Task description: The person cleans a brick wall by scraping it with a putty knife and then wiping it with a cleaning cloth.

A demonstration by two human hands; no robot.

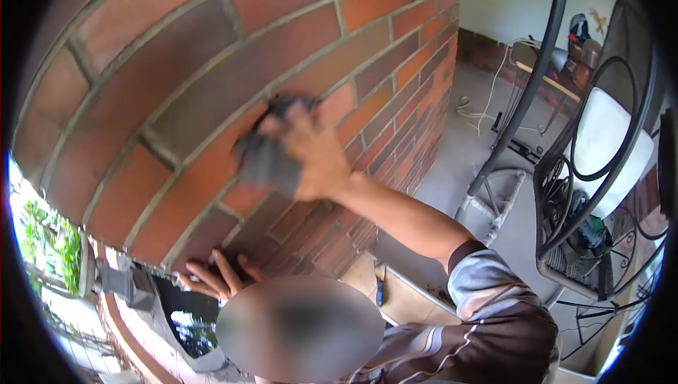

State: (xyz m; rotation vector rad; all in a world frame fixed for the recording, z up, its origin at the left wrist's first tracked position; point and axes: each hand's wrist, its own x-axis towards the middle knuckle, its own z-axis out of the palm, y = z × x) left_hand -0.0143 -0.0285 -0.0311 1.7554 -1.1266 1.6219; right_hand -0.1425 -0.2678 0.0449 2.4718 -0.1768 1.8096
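Observation:
A wall faced with red and brown bricks [191, 101] with grey joints fills most of the view. My right hand [314, 151], blurred by motion, presses a dark grey cloth [265, 158] flat against the bricks near the middle. Part of the cloth is bunched under the fingers. Lower left, my left hand [215, 276] rests on the wall near its edge with its fingers spread, holding nothing. A blurred oval covers part of the palm and wrist.
At right stand a black metal chair frame [544, 243] with a white cushion [611, 147] and a dark pole [526, 94]. A small tool with a dark handle [381, 292] lies on the floor tiles below. A white cord [494, 87] trails behind. Plants [60, 243] show outside, left.

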